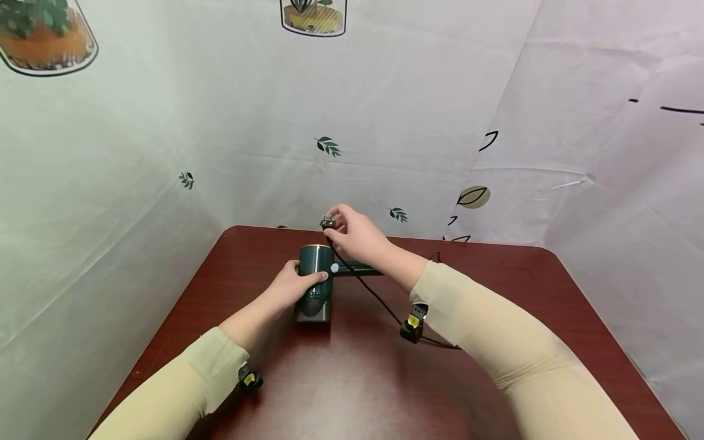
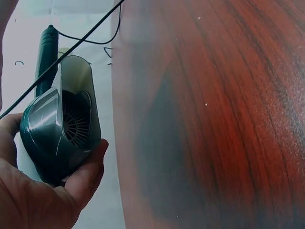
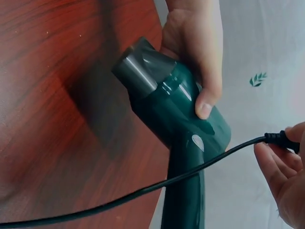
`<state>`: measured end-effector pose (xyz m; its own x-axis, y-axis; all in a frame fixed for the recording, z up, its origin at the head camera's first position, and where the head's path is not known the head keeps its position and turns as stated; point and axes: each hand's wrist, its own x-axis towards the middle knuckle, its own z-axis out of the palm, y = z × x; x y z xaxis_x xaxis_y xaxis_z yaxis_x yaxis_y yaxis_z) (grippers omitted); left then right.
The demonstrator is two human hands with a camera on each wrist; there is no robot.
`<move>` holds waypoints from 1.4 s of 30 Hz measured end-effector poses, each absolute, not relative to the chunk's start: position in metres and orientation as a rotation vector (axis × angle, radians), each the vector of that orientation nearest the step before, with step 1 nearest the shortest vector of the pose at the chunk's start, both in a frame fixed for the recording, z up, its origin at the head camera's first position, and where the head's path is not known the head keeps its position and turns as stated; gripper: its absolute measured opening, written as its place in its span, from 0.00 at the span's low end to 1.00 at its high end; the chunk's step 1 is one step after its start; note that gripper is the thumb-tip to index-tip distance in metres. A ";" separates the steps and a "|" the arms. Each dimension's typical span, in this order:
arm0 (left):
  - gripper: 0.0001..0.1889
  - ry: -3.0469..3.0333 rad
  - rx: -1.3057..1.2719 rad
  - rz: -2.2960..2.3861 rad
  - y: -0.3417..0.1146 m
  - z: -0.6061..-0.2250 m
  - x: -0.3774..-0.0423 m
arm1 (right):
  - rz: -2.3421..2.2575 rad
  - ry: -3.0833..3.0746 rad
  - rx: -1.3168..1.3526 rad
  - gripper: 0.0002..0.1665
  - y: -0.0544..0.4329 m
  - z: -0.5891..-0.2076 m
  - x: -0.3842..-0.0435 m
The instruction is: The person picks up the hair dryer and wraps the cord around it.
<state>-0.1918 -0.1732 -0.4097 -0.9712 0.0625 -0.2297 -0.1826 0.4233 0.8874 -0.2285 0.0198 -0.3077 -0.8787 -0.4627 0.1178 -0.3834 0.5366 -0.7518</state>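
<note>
A dark green hair dryer [image 1: 316, 261] is held by its barrel in my left hand [image 1: 287, 286], the thumb lying across its top. Its flat grey nozzle [image 3: 138, 71] points toward me, and the handle [image 3: 185, 191] extends to the right. In the left wrist view the open nozzle shows the grille [image 2: 76, 125] inside. My right hand [image 1: 360, 235] pinches the black plug [image 1: 328, 223] of the power cord, just beyond the dryer, prongs upward. From the plug the black cord [image 3: 119, 200] runs down across the handle toward the right.
The dark red wooden table [image 1: 352, 379] lies beneath both arms. White cloth [image 1: 385, 110] with printed leaves and jars hangs close behind its back edge and along both sides. Small black cameras are strapped at both cuffs.
</note>
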 end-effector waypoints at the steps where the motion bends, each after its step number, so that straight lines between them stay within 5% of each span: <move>1: 0.47 2.455 -0.098 1.565 -0.173 -0.410 -0.191 | -1.283 2.679 -0.748 0.19 0.020 -0.308 -0.230; 10: 0.47 2.454 -0.077 1.541 -0.169 -0.411 -0.184 | -1.315 2.710 -0.787 0.05 0.022 -0.309 -0.242; 21: 0.46 2.445 -0.061 1.549 -0.169 -0.413 -0.184 | -1.348 2.630 -0.726 0.16 0.026 -0.301 -0.247; 29: 0.47 2.407 -0.066 1.569 -0.169 -0.415 -0.183 | -0.964 2.717 -0.881 0.29 0.028 -0.293 -0.253; 42: 0.45 2.383 -0.074 1.608 -0.171 -0.418 -0.182 | -0.249 3.074 -1.146 0.18 0.041 -0.284 -0.257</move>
